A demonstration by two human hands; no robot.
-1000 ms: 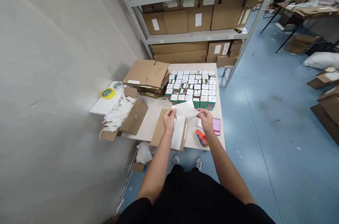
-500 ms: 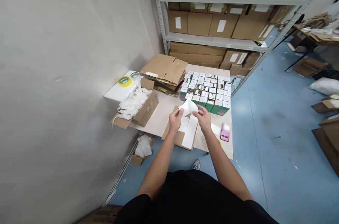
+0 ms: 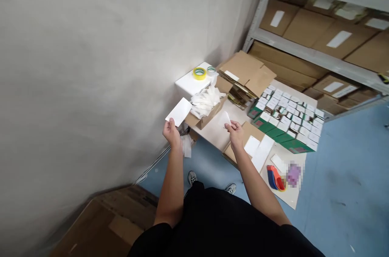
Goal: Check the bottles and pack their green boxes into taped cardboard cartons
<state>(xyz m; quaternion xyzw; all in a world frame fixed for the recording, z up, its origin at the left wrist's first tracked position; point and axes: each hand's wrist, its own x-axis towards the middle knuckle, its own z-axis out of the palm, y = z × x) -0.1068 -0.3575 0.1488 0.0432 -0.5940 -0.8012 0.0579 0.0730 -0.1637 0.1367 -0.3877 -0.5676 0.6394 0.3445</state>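
My left hand (image 3: 171,132) pinches a white rectangular sheet (image 3: 179,111) and holds it out to the left, off the table and near the wall. My right hand (image 3: 235,132) is closed on a smaller white piece (image 3: 225,119) above the table's near-left corner. Under my right hand lies a flat piece of cardboard (image 3: 240,143) with white sheets (image 3: 261,152) on it.
An open carton of crumpled white papers (image 3: 206,101) sits beside my left hand. Behind it are flattened cardboard (image 3: 246,71), yellow tape roll (image 3: 199,73) and several green-and-white small boxes (image 3: 285,121). A red-blue tape dispenser (image 3: 276,178) lies at the table front. Shelving with cartons (image 3: 306,34) stands behind.
The two hands have come apart: the left has carried a white sheet away to the left, the right keeps a smaller piece. The view has swung left toward the wall.
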